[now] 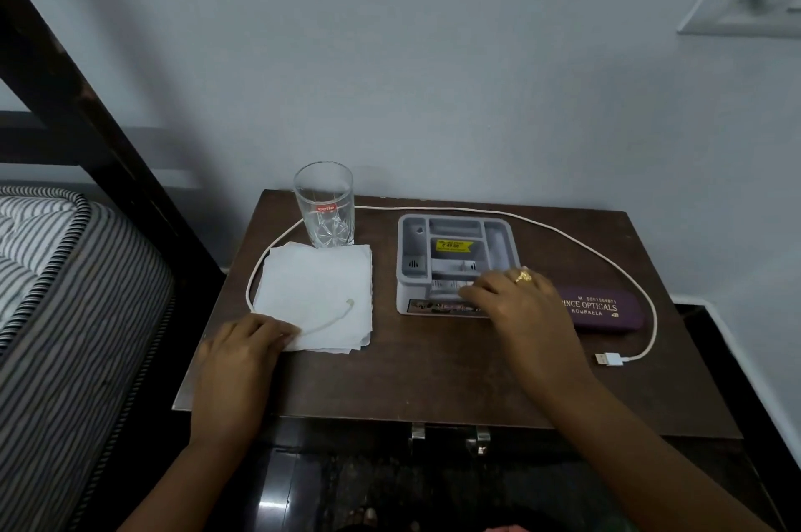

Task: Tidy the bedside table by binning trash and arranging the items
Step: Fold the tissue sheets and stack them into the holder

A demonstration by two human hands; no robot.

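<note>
On the dark wooden bedside table [433, 375] lies a stack of white tissues [318, 293], and my left hand [242, 351] pinches its near left corner. An empty clear glass [325, 204] stands upright just behind the tissues. A grey plastic organiser tray [455, 254] sits in the middle; my right hand [516, 297], wearing a gold ring, rests on its front right corner with the fingers curled over the edge. A purple spectacle case [602, 308] lies to the right, partly hidden by that hand. A white charging cable [585, 241] loops around everything.
The cable's USB plug [609, 358] lies near the table's right front, its small end [349, 303] on the tissues. A striped mattress [65, 293] and dark bed frame [86, 111] stand close on the left. The wall [433, 55] is directly behind. A drawer handle [450, 434] shows below the front edge.
</note>
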